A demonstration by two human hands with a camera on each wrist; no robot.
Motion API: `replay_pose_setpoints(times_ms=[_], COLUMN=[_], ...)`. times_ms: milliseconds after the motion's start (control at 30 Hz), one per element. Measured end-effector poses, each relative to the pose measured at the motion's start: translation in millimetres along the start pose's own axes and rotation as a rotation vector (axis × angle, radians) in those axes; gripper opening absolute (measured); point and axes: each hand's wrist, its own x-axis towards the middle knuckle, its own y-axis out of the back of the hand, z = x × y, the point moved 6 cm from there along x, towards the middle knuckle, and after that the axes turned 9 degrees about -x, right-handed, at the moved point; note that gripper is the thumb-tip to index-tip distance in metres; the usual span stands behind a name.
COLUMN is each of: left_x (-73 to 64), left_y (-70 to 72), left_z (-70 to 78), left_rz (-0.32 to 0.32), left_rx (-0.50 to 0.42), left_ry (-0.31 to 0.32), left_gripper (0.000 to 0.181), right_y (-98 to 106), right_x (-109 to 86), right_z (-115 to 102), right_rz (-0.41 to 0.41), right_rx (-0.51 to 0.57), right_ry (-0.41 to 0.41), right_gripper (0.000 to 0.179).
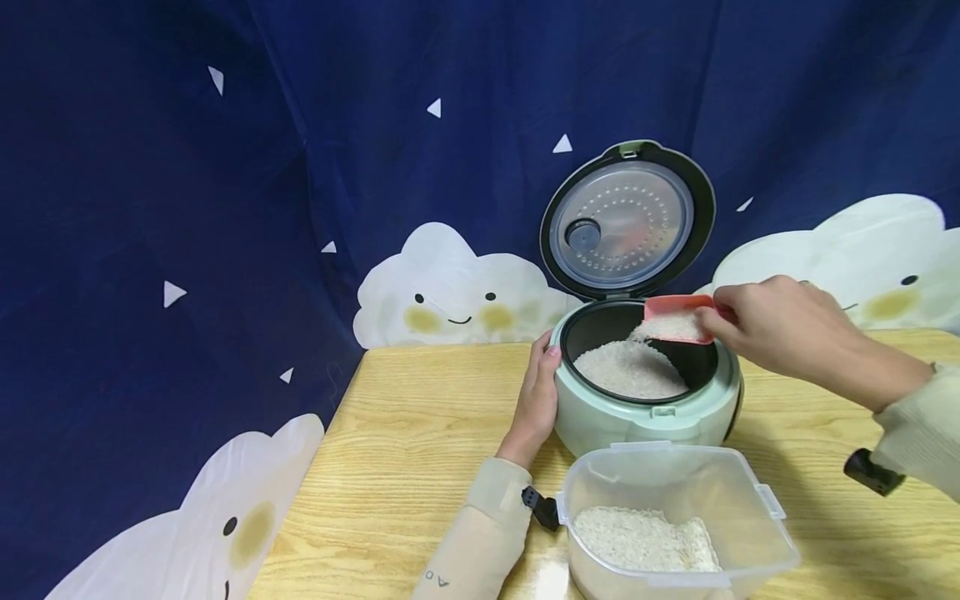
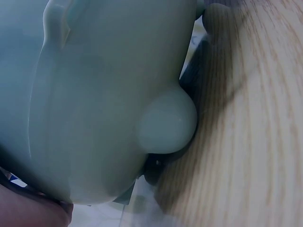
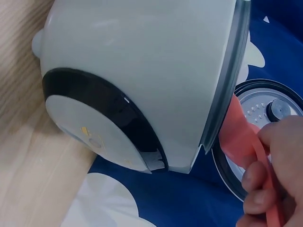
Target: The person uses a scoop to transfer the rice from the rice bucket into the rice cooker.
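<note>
A pale green rice cooker stands on the table with its lid raised. White rice lies heaped in its dark inner pot. My right hand grips a red scoop by the handle, over the pot's right side. The scoop is tilted, and rice spills from its left edge onto the heap. In the right wrist view, the fingers wrap around the scoop's handle. My left hand rests against the cooker's left side, fingers extended along its wall near the rim.
In front of the cooker sits a clear plastic container with rice in its bottom. The wooden table extends left and right of them. A dark blue curtain with clouds and triangles hangs behind.
</note>
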Motion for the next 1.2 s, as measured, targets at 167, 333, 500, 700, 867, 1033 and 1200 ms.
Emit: replay_pose_setpoints(times_ms=[167, 333, 500, 700, 867, 1033, 1200], left_x=[0.5, 0.7, 0.0, 0.3, 1.0, 0.9, 0.5], left_y=[-0.2, 0.4, 1.2, 0.7, 0.6, 0.5, 0.3], left_z=[1.4, 1.3, 1.6, 2.0, 1.2, 0.4, 1.2], left_rz=[-0.002, -0.001, 0.004, 0.0, 0.002, 0.003, -0.001], left_rx=[0.001, 0.027, 0.019, 0.007, 0.01, 0.011, 0.002], left_ry=[-0.002, 0.007, 0.008, -0.004, -0.005, -0.005, -0.017], left_gripper=[0.055, 0.055, 0.054, 0.054, 0.054, 0.054, 0.055], right_y=[3, 8, 12, 14, 16, 19, 21], right_x=[-0.1, -4.2, -8.5, -13.3, -17.9, -23.5, -30.2], right_z=[-4, -10, -14, -15, -19, -26, -33], right_rz=[0.002, 0.066, 0.131, 0.156, 0.186, 0.226, 0.261], right_rx=[-0.06, -0.117, -0.148, -0.148, -0.144, -0.147, -0.152], right_ry=[0.023, 0.061, 0.087, 0.09, 0.111, 0.14, 0.174], right_gripper=[0.031, 0.029, 0.027, 0.023, 0.019, 0.017, 0.017])
